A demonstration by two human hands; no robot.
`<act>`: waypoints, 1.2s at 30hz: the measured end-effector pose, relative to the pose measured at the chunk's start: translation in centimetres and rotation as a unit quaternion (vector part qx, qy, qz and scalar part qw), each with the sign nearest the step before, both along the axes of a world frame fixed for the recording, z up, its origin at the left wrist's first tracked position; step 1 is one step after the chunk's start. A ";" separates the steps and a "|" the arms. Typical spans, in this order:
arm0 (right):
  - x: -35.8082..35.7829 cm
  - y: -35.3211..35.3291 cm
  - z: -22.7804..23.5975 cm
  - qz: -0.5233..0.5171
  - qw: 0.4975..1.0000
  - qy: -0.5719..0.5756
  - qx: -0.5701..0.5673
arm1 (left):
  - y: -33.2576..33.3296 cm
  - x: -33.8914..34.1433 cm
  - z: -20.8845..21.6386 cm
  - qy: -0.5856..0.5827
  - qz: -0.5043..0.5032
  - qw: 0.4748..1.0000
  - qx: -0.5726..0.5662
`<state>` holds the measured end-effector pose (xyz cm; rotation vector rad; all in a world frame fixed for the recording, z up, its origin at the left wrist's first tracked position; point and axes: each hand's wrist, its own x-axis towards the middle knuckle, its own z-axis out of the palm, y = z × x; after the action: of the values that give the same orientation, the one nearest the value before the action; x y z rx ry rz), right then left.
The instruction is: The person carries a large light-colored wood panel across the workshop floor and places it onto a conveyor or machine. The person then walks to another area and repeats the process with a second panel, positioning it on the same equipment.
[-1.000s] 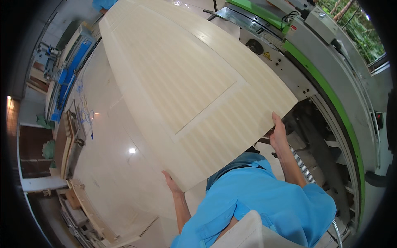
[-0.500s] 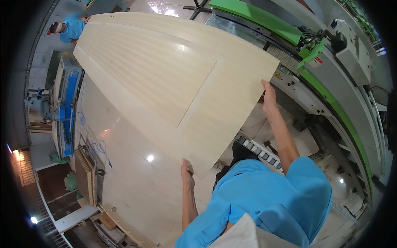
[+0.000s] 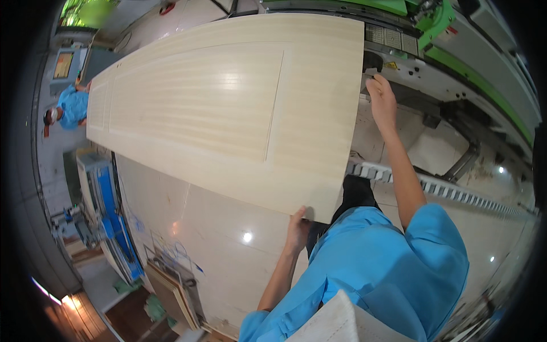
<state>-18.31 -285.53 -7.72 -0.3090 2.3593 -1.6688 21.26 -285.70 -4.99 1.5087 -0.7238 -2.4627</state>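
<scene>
A long cream door panel with a grooved rectangular pattern spans the view, its near end beside me. My left hand grips the panel's lower near corner, thumb on top and fingers out of sight beneath. Beyond the panel's near right edge is my right hand, apart from the panel. Its fingers are curled in beside the green and grey machine; a small pale bit shows at the fingertips, too small to name. At the panel's far end, a person in a blue shirt has hands at its edge.
Along the right runs the machine's frame, with a ribbed cable chain by my legs. A blue and grey machine stands at the left. Boards lean at lower left, near loose blue cable on the glossy tiled floor.
My right hand has come off the panel's near corner and is by the machine. The view has turned, and the panel lies more nearly level across it. My left hand still holds its corner.
</scene>
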 end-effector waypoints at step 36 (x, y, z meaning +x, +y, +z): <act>32.5 -5.3 -1.3 -0.191 0.892 0.390 0.123 | -27.6 2.9 -4.1 -0.057 -0.139 0.450 -0.880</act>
<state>14.22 -290.87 -9.00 -0.5863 3.3812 -1.5442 24.15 -313.27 -9.11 0.4355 -2.3522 -0.3635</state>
